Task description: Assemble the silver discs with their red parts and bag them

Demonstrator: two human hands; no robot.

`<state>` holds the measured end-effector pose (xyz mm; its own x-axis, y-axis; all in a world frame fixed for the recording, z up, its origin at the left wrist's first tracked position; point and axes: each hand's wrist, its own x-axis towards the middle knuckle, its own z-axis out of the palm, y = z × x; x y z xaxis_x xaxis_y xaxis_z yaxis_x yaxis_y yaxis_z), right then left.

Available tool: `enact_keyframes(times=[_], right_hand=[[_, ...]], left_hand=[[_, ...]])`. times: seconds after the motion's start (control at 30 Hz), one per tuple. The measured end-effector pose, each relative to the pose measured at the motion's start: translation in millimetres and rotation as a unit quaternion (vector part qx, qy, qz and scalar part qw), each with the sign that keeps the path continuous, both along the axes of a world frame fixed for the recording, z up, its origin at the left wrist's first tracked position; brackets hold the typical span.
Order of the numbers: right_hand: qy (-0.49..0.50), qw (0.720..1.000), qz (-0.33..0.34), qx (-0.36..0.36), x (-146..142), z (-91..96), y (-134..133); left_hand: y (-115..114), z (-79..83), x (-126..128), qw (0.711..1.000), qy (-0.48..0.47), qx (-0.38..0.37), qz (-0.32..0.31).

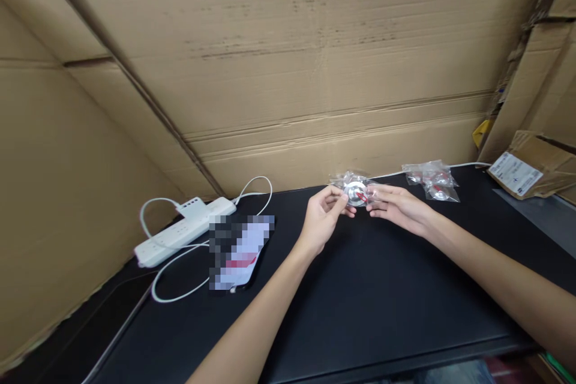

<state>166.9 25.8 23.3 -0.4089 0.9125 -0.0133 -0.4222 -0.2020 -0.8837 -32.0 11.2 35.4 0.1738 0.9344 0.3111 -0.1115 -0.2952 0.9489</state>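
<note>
Both my hands meet over the far middle of the black table [369,306]. Between them is a small clear plastic bag [356,191] with a round silver metal part and a red bit inside. My left hand [324,216] pinches the bag's left side with thumb and fingers. From the right, my right hand [396,205] grips its other side with fingers closed on the plastic. The bag is held just above the table, close to the cardboard wall.
Several more clear bags [432,180] with similar parts lie at the back right. A white power strip [182,231] with cables and a phone [240,252] lie at the left. Cardboard walls [288,60] enclose the table; a labelled cardboard box [533,168] sits at the far right.
</note>
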Motion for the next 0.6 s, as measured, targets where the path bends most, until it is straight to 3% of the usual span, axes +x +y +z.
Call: enact_keyframes(times=[0.17,0.37,0.6], right_hand=[[0.023,0.999,0.046,-0.010,-8,-3.7,-6],[0.043,0.998,0.039,-0.027,-15,-11.8,-8],[-0.004,1.000,-0.017,-0.012,-10,-11.1,-4]], left_hand=[[-1,5.6,-3,0.998,0.038,0.045,0.018],[-4,8.9,-3,0.998,0.053,0.045,-0.005],[3,4.9,-7,0.999,0.023,-0.040,0.024]])
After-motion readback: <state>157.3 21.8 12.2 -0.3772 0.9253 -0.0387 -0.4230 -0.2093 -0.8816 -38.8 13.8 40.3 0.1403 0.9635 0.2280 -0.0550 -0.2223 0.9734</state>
